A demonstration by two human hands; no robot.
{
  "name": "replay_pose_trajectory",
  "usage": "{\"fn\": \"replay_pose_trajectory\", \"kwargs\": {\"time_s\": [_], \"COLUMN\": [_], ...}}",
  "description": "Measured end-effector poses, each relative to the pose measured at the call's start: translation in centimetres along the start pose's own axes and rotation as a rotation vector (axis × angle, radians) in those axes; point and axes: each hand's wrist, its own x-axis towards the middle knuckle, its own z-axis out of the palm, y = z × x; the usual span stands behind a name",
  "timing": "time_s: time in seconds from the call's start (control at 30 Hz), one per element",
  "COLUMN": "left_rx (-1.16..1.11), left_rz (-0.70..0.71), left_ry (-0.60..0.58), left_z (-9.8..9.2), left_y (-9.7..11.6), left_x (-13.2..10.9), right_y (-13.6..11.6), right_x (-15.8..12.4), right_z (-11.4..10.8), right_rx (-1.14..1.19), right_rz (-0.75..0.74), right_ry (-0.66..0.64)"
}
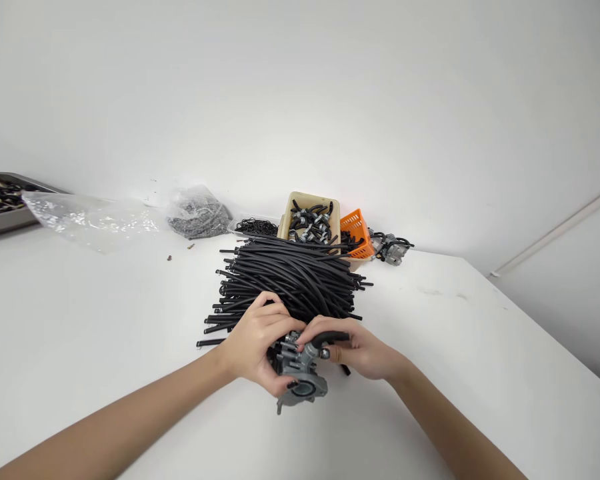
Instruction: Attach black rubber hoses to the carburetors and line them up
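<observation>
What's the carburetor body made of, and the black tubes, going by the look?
The carburetor looks like cast aluminium or zinc alloy: dull grey, matte, with moulded cast shapes. The exact alloy can't be told from the look. The black tubes look like rubber or a soft plastic: matte black, with long lengths bending in loose curves.

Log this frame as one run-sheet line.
Left hand: holds carburetor | Right hand: holds black rubber hose at carburetor | Nearby: loose black hoses, tan crate, orange basket

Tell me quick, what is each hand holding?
Left hand: closed, holding a metal carburetor.
Right hand: closed, holding a black rubber hose against the carburetor.
</observation>
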Motion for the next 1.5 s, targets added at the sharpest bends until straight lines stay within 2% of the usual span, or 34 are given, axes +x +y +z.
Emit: {"fn": "replay_pose_trajectory", "kwargs": {"time_s": [0.17,0.33,0.5,0.63,0.67,0.8,0.83,0.97,1.0,1.13,1.17,1.3,1.33,1.43,1.5], "left_rx": [-0.011,-0.004,-0.013,-0.005,-0.006,-0.004,-0.003,-0.002,-0.001,0.002,0.004,0.009,0.005,-0.003,0.003], "left_rz": [-0.011,-0.005,-0.008,0.001,-0.001,0.01,0.018,0.009,0.003,0.001,0.014,0.024,0.014,0.005,0.023], "left_ry": [-0.014,-0.011,-0.017,-0.017,-0.021,-0.023,-0.021,-0.01,-0.011,-0.031,-0.025,-0.011,-0.017,-0.019,-0.002], "left_z": [0.0,0.0,0.0,0.0,0.0,0.0,0.0,0.0,0.0,-0.1,-0.1,-0.1,-0.1,0.0,0.0], "left_y": [0.0,0.0,0.0,-0.1,-0.1,0.0,0.0,-0.1,-0.1,-0.1,-0.1,0.0,0.0,0.0,0.0], "left_x": [0.0,0.0,0.0,0.0,0.0,0.0,0.0,0.0,-0.1,-0.1,0.0,0.1,0.1,0.0,0.0], "right_y": [0.4,-0.4,-0.2,0.2,0.3,0.6,0.6,0.3,0.3,0.6,0.6,0.5,0.5,0.4,0.2], "right_x": [-0.1,-0.1,0.0,0.0,0.0,-0.1,-0.1,0.0,0.0,0.0,0.0,0.0,0.0,-0.1,-0.2], "right_z": [0.2,0.2,0.3,0.1,0.1,0.4,0.5,0.4,0.3,0.5,0.5,0.2,0.1,0.2,0.3], "right_rx": [-0.004,-0.09,-0.065,0.0,0.016,0.023,0.017,-0.03,-0.039,-0.009,0.003,-0.001,-0.003,-0.018,-0.025], "right_rz": [0.059,-0.001,0.081,0.015,0.024,0.099,0.088,0.009,0.012,0.056,0.047,0.013,0.027,0.081,0.068], "right_ry": [0.158,0.02,0.186,0.034,0.039,0.21,0.208,0.052,0.053,0.228,0.222,0.026,0.04,0.202,0.186]}}
